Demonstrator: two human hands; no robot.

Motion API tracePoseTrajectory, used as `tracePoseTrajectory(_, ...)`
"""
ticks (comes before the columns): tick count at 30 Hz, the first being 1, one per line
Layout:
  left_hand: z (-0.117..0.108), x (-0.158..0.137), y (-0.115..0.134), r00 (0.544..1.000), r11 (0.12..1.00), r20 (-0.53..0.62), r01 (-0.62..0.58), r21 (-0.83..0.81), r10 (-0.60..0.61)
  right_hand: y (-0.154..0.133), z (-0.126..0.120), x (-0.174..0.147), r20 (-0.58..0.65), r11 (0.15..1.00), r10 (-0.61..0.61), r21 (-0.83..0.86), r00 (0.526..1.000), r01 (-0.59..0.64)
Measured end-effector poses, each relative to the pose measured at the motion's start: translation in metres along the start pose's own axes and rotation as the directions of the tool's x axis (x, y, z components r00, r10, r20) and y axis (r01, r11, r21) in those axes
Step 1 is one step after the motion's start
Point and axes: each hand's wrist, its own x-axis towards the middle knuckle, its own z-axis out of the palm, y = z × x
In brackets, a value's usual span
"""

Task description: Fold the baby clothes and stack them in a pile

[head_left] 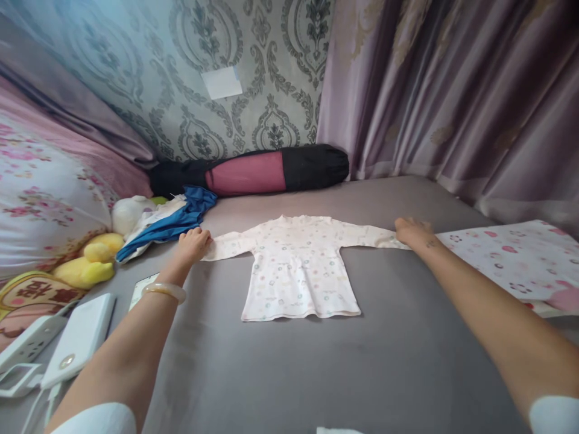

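Observation:
A small white long-sleeved shirt [301, 268] with a faint print lies spread on the grey sheet [253, 374], its collar away from me and its hem toward me. Both sleeves stretch out sideways. My left hand [195, 244] is closed on the cuff of the left-lying sleeve. At the other end, my right hand [414, 231] grips the opposite cuff, its fingertips partly hidden behind the hand. A pale bangle [163, 292] circles my left wrist.
At left lie blue and white clothes [174, 220], a yellow plush toy [90, 265], a white power bank [79, 340], a power strip [31, 343] and a phone [141, 290] partly under my arm. A black and red rolled bag [248, 172] rests along the wall. Right is a printed cloth [511, 256].

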Motion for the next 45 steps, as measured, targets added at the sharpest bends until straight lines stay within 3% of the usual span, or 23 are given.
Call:
tracePoseTrajectory(3,-0.001,0.007,0.012,0.998,0.999,0.046,0.046,-0.01,-0.046,-0.01,-0.002,-0.003,-0.015,0.991,0.007,-0.131,1.0,-0.009)
tracePoseTrajectory(5,-0.005,0.017,0.028,0.998,0.997,0.029,0.049,-0.066,-0.047,-0.028,-0.004,-0.002,-0.076,0.987,-0.086,-0.143,0.993,0.075)
tracePoseTrajectory(7,-0.012,0.029,0.052,1.0,0.988,0.006,0.007,-0.154,-0.006,-0.056,-0.005,-0.001,-0.113,0.978,-0.209,-0.051,0.971,0.205)
tracePoseTrajectory(11,-0.021,0.054,0.114,0.992,0.932,-0.013,-0.123,-0.341,0.127,-0.122,0.0,0.003,-0.126,0.918,-0.331,0.187,0.935,0.35)
tracePoseTrajectory(14,-0.021,0.068,0.152,0.99,0.901,0.008,-0.124,-0.415,0.139,-0.157,0.008,0.002,-0.115,0.918,-0.328,0.196,0.938,0.345)
tracePoseTrajectory(18,-0.015,0.078,0.175,0.994,0.897,0.001,-0.099,-0.43,0.11,-0.174,0.015,0.001,-0.097,0.939,-0.282,0.179,0.955,0.295)
tracePoseTrajectory(21,-0.01,0.078,0.179,0.996,0.897,-0.012,-0.083,-0.435,0.086,-0.177,0.017,0.0,-0.106,0.944,-0.262,0.177,0.959,0.277)
tracePoseTrajectory(27,-0.005,0.061,0.182,0.979,0.929,-0.196,-0.127,-0.349,0.06,-0.179,0.026,-0.006,-0.282,0.953,-0.221,0.141,0.934,0.269)
tracePoseTrajectory(30,-0.006,0.056,0.184,0.97,0.942,-0.234,-0.141,-0.303,0.069,-0.18,0.033,-0.008,-0.306,0.952,-0.223,0.136,0.925,0.275)
tracePoseTrajectory(33,-0.006,0.059,0.186,0.972,0.944,-0.217,-0.149,-0.295,0.086,-0.18,0.034,-0.007,-0.289,0.947,-0.233,0.148,0.928,0.284)
tracePoseTrajectory(36,-0.01,0.063,0.184,0.983,0.938,-0.122,-0.167,-0.305,0.136,-0.175,0.03,-0.004,-0.249,0.929,-0.274,0.18,0.929,0.323)
tracePoseTrajectory(40,-0.017,0.05,0.17,0.983,0.937,-0.119,-0.167,-0.305,0.136,-0.152,0.02,-0.006,-0.219,0.864,-0.325,0.326,0.92,0.382)
tracePoseTrajectory(43,-0.017,0.022,0.148,0.975,0.952,-0.222,-0.084,-0.296,0.017,-0.126,0.018,-0.018,-0.246,0.819,-0.34,0.396,0.908,0.414)
tracePoseTrajectory(45,-0.012,0.001,0.13,0.972,0.945,-0.229,-0.032,-0.326,-0.046,-0.11,0.02,-0.031,-0.244,0.792,-0.39,0.402,0.888,0.459)
